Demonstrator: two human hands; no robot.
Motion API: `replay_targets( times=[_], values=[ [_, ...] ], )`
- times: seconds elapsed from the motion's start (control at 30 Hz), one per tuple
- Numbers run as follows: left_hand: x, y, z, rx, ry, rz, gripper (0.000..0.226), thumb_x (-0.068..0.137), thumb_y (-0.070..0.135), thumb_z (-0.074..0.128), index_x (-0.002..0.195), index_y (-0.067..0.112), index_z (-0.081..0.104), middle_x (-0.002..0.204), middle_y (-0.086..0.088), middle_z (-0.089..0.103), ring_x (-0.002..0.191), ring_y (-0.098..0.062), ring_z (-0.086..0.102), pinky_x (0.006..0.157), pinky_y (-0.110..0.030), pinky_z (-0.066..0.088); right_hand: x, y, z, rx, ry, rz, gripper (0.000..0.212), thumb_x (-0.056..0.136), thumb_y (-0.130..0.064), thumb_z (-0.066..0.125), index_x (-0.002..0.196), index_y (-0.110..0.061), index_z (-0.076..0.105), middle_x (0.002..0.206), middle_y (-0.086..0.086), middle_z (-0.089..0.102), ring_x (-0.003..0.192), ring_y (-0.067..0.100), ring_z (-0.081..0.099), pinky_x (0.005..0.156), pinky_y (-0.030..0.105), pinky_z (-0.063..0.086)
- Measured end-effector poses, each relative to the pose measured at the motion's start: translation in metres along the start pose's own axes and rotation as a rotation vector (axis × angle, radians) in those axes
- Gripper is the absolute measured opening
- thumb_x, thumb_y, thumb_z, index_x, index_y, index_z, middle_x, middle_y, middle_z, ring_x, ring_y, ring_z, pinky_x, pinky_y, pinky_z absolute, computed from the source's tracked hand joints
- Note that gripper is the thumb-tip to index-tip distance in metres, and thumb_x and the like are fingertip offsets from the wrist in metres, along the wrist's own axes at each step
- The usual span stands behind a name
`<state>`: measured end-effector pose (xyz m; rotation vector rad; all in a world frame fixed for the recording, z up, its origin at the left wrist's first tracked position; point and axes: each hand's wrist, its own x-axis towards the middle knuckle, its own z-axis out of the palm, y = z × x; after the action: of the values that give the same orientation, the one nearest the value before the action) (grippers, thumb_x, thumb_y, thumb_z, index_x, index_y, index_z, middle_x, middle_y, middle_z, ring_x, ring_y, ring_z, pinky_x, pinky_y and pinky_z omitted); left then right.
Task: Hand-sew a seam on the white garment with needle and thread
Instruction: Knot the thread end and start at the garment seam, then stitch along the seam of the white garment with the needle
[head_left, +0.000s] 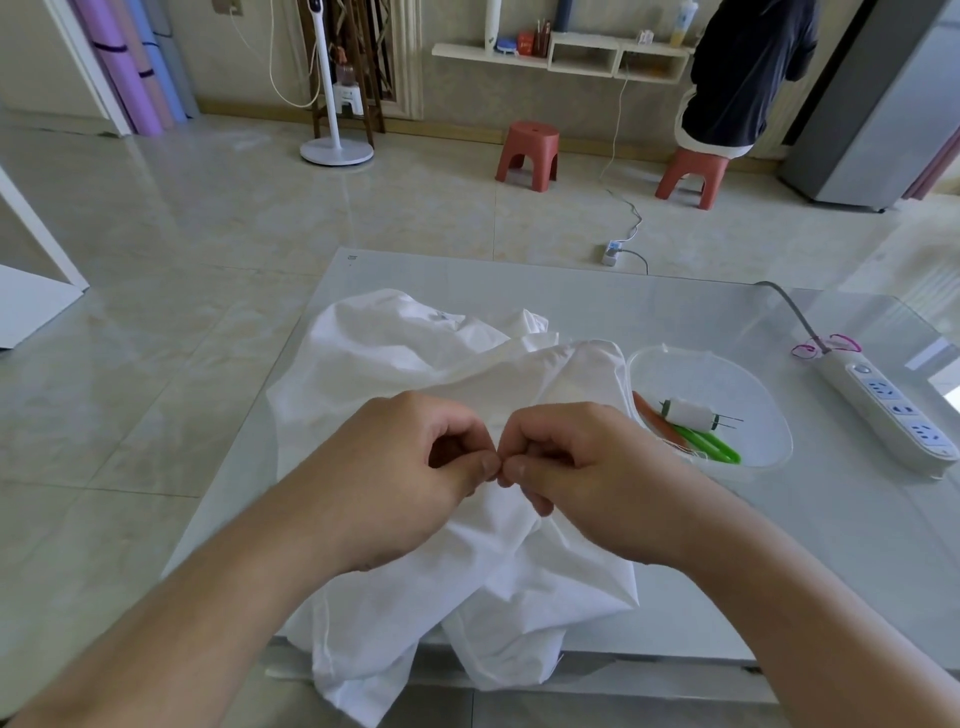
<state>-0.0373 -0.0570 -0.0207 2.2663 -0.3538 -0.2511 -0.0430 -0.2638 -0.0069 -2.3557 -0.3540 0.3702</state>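
A white power strip (891, 410) lies on the glass table (519, 270), over on the right side. Its grey cord (789, 306) runs off toward the back, and a pink band (826, 347) is looped at the end of the strip. On the shiny tile floor (208, 234) stand two red stools (529, 153), well apart. A dark coat (748, 67) hangs over the far right one. A white fan stand (335, 148) is near the wall. Purple and blue rolled mats (135, 67) lean in the corner. A wall shelf (566, 57) holds small bottles.
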Motion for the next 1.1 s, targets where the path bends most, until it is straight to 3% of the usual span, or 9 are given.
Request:
replay_targets(
  times=[0.2,0.3,0.37,0.43,0.53,0.67,0.73,0.87,1.1],
  values=[
    [0.028,-0.004,0.001,-0.064,0.242,0.009,0.004,0.099,0.037,0.068,0.102,0.036,0.071,0.093,0.02,0.071,0.087,0.007,0.064,0.074,-0.012,0.047,0.01,0.026,-0.019,-0.005,0.3,0.068,0.023,0.096,-0.017,0.067,0.079,-0.032,0.071,0.072,-0.013,0.069,0.059,0.017,0.058,0.057,0.027,0.046],
    [0.046,-0.005,0.004,0.027,0.269,0.031,0.027,0.102,0.031,0.065,0.129,0.035,0.063,0.12,0.024,0.065,0.103,0.011,0.058,0.079,-0.004,0.039,0.02,0.033,-0.026,0.195,0.484,-0.01,0.029,0.094,-0.006,0.07,0.073,-0.026,0.073,0.11,-0.018,0.067,0.068,0.023,0.062,0.062,0.027,0.043],
    [0.055,-0.004,0.007,0.073,0.246,0.056,0.041,0.104,0.03,0.063,0.144,0.032,0.057,0.14,0.021,0.059,0.129,0.001,0.053,0.093,-0.009,0.035,0.03,0.031,-0.028,0.242,0.479,-0.069,0.03,0.095,-0.002,0.069,0.072,-0.023,0.073,0.132,-0.023,0.06,0.069,0.017,0.064,0.062,0.021,0.041],
    [0.062,-0.003,0.012,0.076,0.193,0.033,0.039,0.105,0.033,0.061,0.144,0.033,0.058,0.139,0.02,0.061,0.132,-0.004,0.054,0.097,-0.018,0.038,0.041,0.03,-0.025,0.233,0.417,-0.1,0.031,0.094,0.0,0.067,0.072,-0.021,0.073,0.136,-0.021,0.06,0.065,0.013,0.066,0.061,0.022,0.042],
    [0.068,-0.01,0.019,0.068,0.161,0.003,0.015,0.104,0.035,0.062,0.118,0.036,0.068,0.108,0.021,0.071,0.103,-0.001,0.065,0.079,-0.017,0.048,0.053,0.037,-0.019,0.202,0.348,-0.012,0.031,0.094,-0.002,0.065,0.073,-0.024,0.072,0.11,-0.012,0.074,0.057,0.01,0.063,0.063,0.042,0.051],
    [0.062,-0.015,0.015,0.008,0.273,0.019,0.01,0.1,0.028,0.067,0.095,0.035,0.073,0.09,0.023,0.072,0.092,0.008,0.064,0.069,-0.006,0.044,0.05,0.042,-0.019,0.28,0.368,0.01,0.017,0.089,-0.016,0.065,0.075,-0.022,0.072,0.076,-0.001,0.074,0.067,0.021,0.068,0.08,0.057,0.059],
    [0.054,-0.011,0.009,-0.034,0.3,0.022,0.009,0.097,0.031,0.071,0.089,0.034,0.074,0.086,0.025,0.072,0.088,0.008,0.065,0.07,-0.007,0.047,0.044,0.04,-0.023,0.371,0.39,-0.058,0.015,0.087,-0.013,0.065,0.074,-0.017,0.072,0.079,0.003,0.074,0.07,0.022,0.068,0.081,0.052,0.058],
    [0.033,-0.003,-0.003,-0.029,0.255,0.021,0.017,0.098,0.041,0.067,0.084,0.034,0.073,0.082,0.022,0.072,0.079,0.002,0.067,0.061,-0.014,0.047,0.026,0.032,-0.032,0.578,0.415,-0.221,0.011,0.088,0.007,0.065,0.078,0.004,0.069,0.084,0.006,0.071,0.074,0.02,0.065,0.075,0.022,0.052],
    [-0.002,0.004,-0.017,-0.079,0.362,0.059,0.015,0.092,0.036,0.075,0.077,0.033,0.076,0.076,0.022,0.073,0.08,0.003,0.068,0.067,-0.007,0.046,0.005,0.019,-0.041,0.622,0.434,-0.242,0.02,0.092,0.023,0.054,0.081,0.012,0.067,0.086,0.02,0.067,0.05,0.001,0.054,0.052,0.006,0.041]
  ],
)
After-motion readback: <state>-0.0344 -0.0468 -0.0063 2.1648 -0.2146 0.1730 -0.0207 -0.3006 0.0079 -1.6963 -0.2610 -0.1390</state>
